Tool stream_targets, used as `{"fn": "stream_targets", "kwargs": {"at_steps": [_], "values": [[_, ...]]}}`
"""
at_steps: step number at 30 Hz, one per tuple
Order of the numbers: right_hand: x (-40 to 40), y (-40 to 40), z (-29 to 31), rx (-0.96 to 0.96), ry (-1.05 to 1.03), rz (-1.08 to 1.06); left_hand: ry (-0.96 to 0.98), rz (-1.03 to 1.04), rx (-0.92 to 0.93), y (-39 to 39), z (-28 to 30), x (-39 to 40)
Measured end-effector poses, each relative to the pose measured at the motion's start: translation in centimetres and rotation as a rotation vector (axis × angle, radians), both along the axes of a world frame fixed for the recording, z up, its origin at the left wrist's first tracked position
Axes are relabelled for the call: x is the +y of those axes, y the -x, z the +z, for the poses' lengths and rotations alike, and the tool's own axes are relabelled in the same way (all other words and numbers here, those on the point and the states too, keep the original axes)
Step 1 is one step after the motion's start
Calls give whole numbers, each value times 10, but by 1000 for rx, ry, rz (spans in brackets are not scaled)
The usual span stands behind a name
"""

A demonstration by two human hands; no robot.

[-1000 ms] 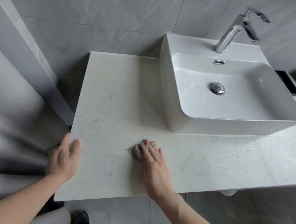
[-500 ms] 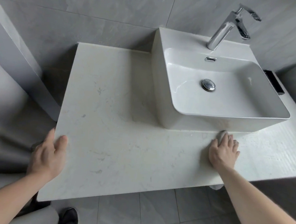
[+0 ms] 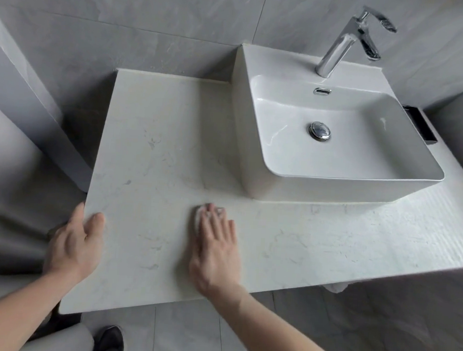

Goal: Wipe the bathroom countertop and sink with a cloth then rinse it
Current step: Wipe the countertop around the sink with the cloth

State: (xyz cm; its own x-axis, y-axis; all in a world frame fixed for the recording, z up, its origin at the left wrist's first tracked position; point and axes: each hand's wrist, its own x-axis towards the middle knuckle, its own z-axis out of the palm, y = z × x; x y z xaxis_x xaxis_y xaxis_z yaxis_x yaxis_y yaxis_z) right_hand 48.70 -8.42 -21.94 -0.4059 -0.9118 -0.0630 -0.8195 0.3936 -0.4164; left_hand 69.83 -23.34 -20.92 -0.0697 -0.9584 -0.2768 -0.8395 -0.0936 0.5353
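Your right hand (image 3: 214, 253) lies flat on the pale marble-look stone countertop (image 3: 155, 154), fingers stretched out and close together, pressing down on a small crumpled grey-white cloth (image 3: 198, 214). Only the far and left edges of that cloth show past your fingertips; the rest is hidden under the hand, and the hand itself is motion-blurred. It sits toward the near edge of the counter, a little left of the near left corner of the white rectangular ceramic vessel sink (image 3: 255, 163) and apart from it.

Your left hand (image 3: 75, 243) grips the near left edge of the countertop, thumb lying on top of the slab and the fingers curled over its side, holding nothing else.

The sink stands on the right half of the counter and takes up most of the depth there, leaving only a narrow strip of bare stone along its near side. In the basin you have a chrome pop-up drain plug (image 3: 320, 130) and a chrome overflow slot (image 3: 322, 91) on the far wall. A tall chrome single-lever tap (image 3: 341, 43) rises from the sink's far ledge. A dark rectangular tray (image 3: 420, 124) sits just beyond the sink's right side. The counter's left half is open up to the grey tiled wall (image 3: 153, 21). Below the near edge shows a dark shoe (image 3: 110, 340) on the grey floor tiles
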Motion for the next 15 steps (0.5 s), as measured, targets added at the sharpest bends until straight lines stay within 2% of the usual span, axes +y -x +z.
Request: {"fn": "stream_targets", "kwargs": {"at_steps": [3,7,11,15], "values": [[-12,-30,0,-14,29,128,2,8,-1,0,0,0],[0,-1,-6,-77,75,102,-6,5,3,-1,0,0],[40,79,-10,-29,85,-109,-7,6,47,1,5,2],[81,165,-6,72,-44,-399,-8,11,104,3,12,4]]}}
